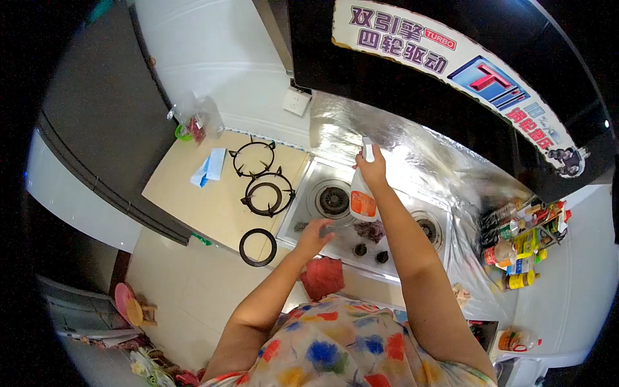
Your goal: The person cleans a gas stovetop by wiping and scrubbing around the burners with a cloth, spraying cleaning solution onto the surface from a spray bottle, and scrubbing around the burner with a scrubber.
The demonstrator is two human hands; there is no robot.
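Note:
My right hand is wrapped around the neck of a white spray bottle with an orange label. The bottle is over the steel gas stove, beside the left burner. My left hand holds nothing and has its fingers apart, low over the stove's front left part. A dark purplish scrubber lies on the stove below the bottle, near two black knobs. Close to my left wrist, a red cloth is at the stove's front edge. The right burner shows past my right forearm.
Black pot supports and a dark ring lie on the counter at left, with a blue-and-white packet. Several sauce bottles stand at right. A black range hood overhangs the stove. Foil covers the wall behind.

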